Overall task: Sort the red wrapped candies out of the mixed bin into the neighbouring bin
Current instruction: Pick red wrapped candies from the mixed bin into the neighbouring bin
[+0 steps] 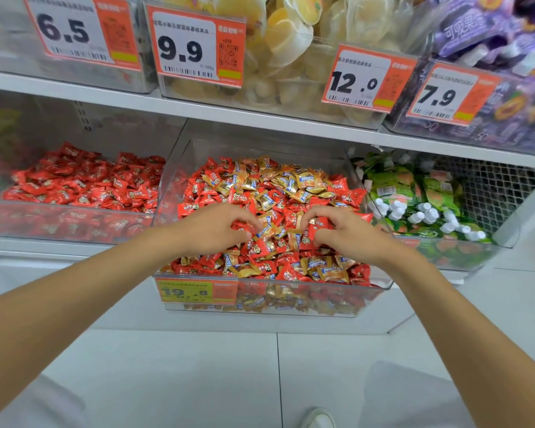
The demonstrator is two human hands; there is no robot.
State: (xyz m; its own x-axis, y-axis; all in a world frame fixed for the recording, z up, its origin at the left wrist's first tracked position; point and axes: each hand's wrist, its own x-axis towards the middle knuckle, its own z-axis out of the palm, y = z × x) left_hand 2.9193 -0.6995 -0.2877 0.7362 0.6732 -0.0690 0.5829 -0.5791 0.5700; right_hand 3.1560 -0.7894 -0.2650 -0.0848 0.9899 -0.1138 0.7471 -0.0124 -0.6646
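Observation:
A clear mixed bin [380,285] in the middle of the lower shelf holds red wrapped candies [204,186] jumbled with gold wrapped candies [294,180]. Left of it stands a neighbouring clear bin [74,219] filled only with red candies. Both of my hands are over the mixed pile. My left hand [217,230] has its fingers curled round red candies. My right hand [343,231] pinches a red candy [314,233] between thumb and fingers.
A bin of green pouches with white caps [420,199] stands to the right. The upper shelf carries bins of yellow jelly cups [291,41] and purple packs [491,32], with orange price tags [198,46]. A yellow price label [186,291] fronts the mixed bin. White floor tiles lie below.

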